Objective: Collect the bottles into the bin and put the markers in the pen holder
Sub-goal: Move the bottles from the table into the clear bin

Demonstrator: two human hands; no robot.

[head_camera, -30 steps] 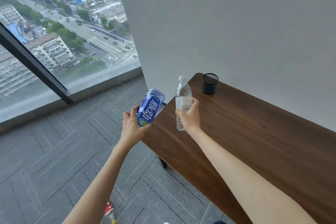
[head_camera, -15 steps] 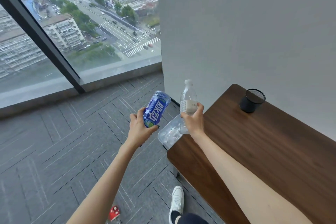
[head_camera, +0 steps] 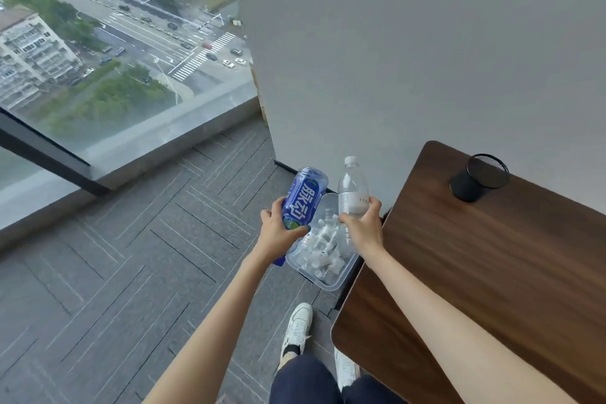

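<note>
The clear bin (head_camera: pixel 331 282) sits on the floor beside the counter (head_camera: pixel 492 272), directly below both my hands. My left hand (head_camera: pixel 278 233) is clamped on the blue bottle (head_camera: pixel 303 200), tilted; my right hand (head_camera: pixel 362 226) grips the clear bottle (head_camera: pixel 351 190) upright, probably nearer the bin's middle.

- The bin (head_camera: pixel 323 282) stands on the floor (head_camera: pixel 114 272), just left of the table (head_camera: pixel 492 272) and near the wall (head_camera: pixel 410 59).
- Several bottles lie inside the bin.
- Above the bin, the left hand (head_camera: pixel 278 234) holds 1 labelled bottle (head_camera: pixel 303 198), tilted; the right hand (head_camera: pixel 362 226) holds 1 clear bottle (head_camera: pixel 352 188), upright.
- Right of the bin, the pen holder (head_camera: pixel 478 179) sits on the table's far corner.
- A shoe (head_camera: pixel 296 326) stands before the bin.
- The window (head_camera: pixel 114 43) lies left of and beyond the bin.
</note>
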